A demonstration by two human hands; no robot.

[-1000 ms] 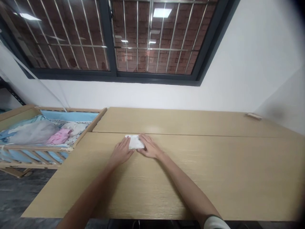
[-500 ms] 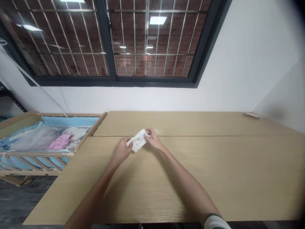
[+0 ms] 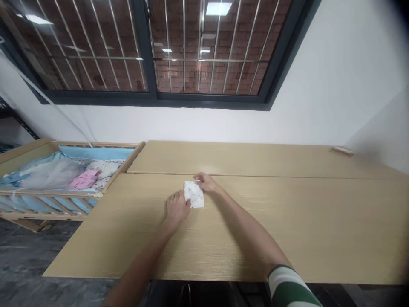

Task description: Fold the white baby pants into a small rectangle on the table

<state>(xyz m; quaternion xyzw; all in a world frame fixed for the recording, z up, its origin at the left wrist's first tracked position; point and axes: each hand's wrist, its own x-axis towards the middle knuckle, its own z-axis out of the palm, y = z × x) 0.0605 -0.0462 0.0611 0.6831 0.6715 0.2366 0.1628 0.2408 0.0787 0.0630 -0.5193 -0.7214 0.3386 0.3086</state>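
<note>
The white piece [image 3: 194, 195], paper or cloth, I can't tell which, lies between the two hands, left of the surface's [image 3: 287, 221] middle and near the seam. It sits to the right of the left hand [image 3: 178, 207] and on the near side of the right hand [image 3: 206, 183]. Its longer axis seems to run far to near, leaning slightly right at the near end. Both hands meet it, so neither is clearly nearer. The right grip pinches the far right corner between thumb and fingers; the left thumb touches the near left edge, but whether that grip is closed on it I can't tell.

Counted: one white piece, two hands, one surface, one crib [image 3: 53, 197] at left holding one pink cloth [image 3: 84, 179], one small block [image 3: 342, 150] far right.
</note>
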